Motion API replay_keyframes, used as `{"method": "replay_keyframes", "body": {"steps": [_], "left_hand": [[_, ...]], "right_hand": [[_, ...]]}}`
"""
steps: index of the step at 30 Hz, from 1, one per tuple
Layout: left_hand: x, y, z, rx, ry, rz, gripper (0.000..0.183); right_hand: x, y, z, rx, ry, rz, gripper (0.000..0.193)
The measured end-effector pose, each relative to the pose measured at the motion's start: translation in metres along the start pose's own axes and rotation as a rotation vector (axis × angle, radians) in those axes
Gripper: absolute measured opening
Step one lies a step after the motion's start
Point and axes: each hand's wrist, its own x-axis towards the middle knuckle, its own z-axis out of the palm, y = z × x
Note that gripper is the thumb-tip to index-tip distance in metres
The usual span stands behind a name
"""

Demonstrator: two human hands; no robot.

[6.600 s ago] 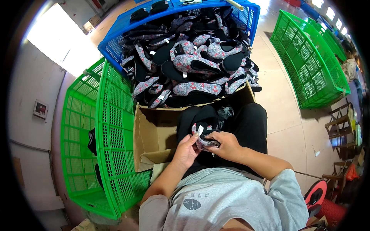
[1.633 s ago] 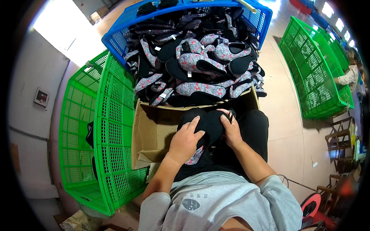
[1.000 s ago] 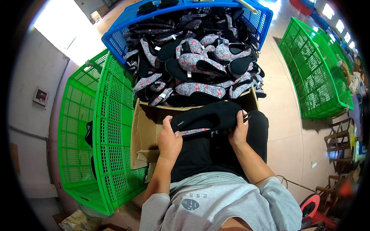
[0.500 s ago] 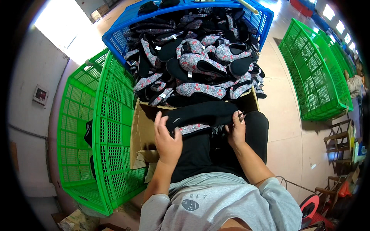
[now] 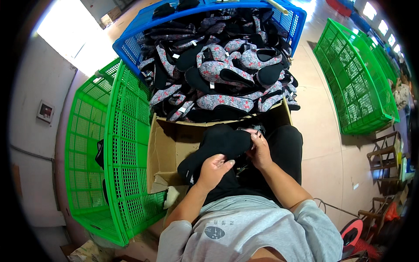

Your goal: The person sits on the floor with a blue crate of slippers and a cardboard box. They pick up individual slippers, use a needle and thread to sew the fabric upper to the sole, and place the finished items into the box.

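Over my lap I hold a black-soled slipper (image 5: 216,146), tilted with its dark sole facing up. My left hand (image 5: 213,171) is closed on its lower left part, thumb and fingers pinching the edge. At the other end my right hand (image 5: 260,150) grips the slipper's right edge between thumb and fingers. Most of its upper is hidden beneath the sole. Just beyond, a big heap of slippers with grey and red floral uppers (image 5: 222,72) and black soles fills a blue plastic crate (image 5: 126,48).
An opened cardboard box (image 5: 163,144) lies between my lap and the heap. Tall green plastic crates (image 5: 128,174) stand close on my left, and another green crate (image 5: 353,78) stands to the right across the floor. Wooden stools (image 5: 384,155) are farther right.
The slipper has turned from lying nearly level to slanting down toward the left. My left hand has moved right and nearer my body; my right hand has shifted slightly left.
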Motion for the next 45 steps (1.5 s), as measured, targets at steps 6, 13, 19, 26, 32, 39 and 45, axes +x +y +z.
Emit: {"method": "replay_keyframes", "body": {"steps": [6,13,19,26,32,39,45], "left_hand": [[0.014,-0.024,-0.011,-0.399,-0.122,-0.189,0.025],[0.031,-0.002,0.015,-0.625,-0.032,-0.126,0.042],[0.027,0.034,0.005,-1.177,-0.280,-0.090,0.054],[0.026,0.043,0.001,-1.457,-0.482,-0.095,0.045],[0.038,0.045,-0.019,-1.508,-0.369,0.012,0.038],[0.035,0.061,-0.003,-0.309,0.009,-0.124,0.031],[0.020,0.057,-0.018,1.046,-0.396,0.142,0.036]], "right_hand": [[-0.004,0.000,-0.004,-0.005,-0.178,0.032,0.040],[-0.006,-0.010,0.011,0.043,-0.156,0.032,0.039],[-0.012,0.035,0.003,-0.123,-0.526,0.123,0.089],[-0.014,0.031,0.021,-0.362,-0.630,-0.092,0.112],[-0.009,0.041,0.011,-0.473,-0.527,-0.134,0.080],[-0.010,0.034,0.011,0.083,-0.346,0.284,0.050],[-0.010,0.028,0.020,0.106,-0.098,0.509,0.053]]}}
